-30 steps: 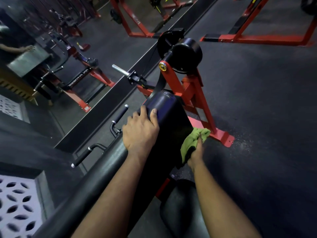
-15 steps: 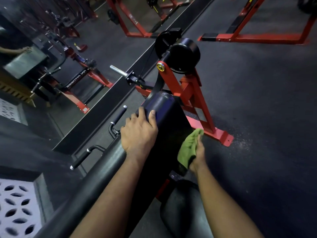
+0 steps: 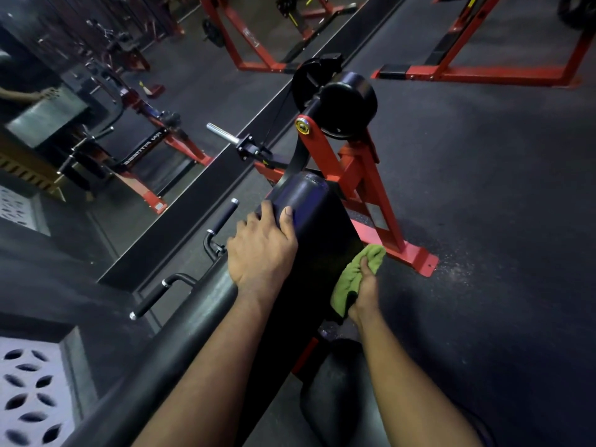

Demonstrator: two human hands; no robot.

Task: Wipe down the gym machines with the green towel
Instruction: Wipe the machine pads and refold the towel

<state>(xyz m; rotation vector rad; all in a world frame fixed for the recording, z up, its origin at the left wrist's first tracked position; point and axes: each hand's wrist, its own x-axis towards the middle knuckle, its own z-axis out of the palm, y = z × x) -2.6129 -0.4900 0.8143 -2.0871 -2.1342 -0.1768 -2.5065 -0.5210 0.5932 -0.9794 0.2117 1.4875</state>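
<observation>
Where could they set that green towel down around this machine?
Widest bare patch: the dark floor right of the black pad, between the red foot and the far red frame. The pad's top beyond the left hand is also bare. Crowded: the pad's left, where handles stick out, and its right flank, where the right hand holds the green towel.

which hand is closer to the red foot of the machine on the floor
Right. The right hand, gripping the green towel, is close beside the red foot; the left hand holds the black pad, farther off.
</observation>
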